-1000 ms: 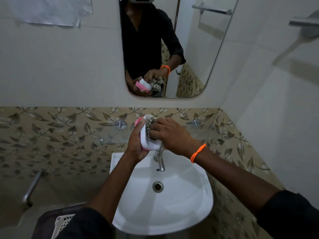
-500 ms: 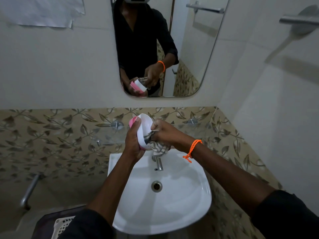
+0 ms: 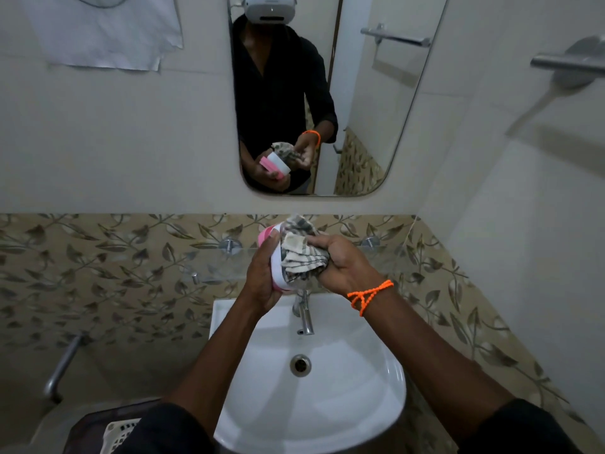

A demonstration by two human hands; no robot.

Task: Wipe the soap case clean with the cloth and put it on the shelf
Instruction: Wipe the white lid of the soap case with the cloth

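Observation:
A white and pink soap case (image 3: 277,263) stands on edge above the tap, gripped by my left hand (image 3: 262,276) from the left side. My right hand (image 3: 343,263) holds a bunched checked cloth (image 3: 301,253) pressed into the open face of the case. The cloth hides most of the case's inside. A glass shelf (image 3: 209,257) runs along the leaf-patterned tiles just behind both hands, held by round metal brackets.
A white basin (image 3: 343,388) with a chrome tap (image 3: 304,316) lies below the hands. A mirror (image 3: 376,109) hangs on the wall ahead. A towel bar (image 3: 569,62) sticks out at upper right. A basket (image 3: 118,430) sits at lower left beside a metal pipe (image 3: 62,368).
The cloth has moved from low in the case up over its upper part, now more bunched and spread. Both hands stay together above the tap.

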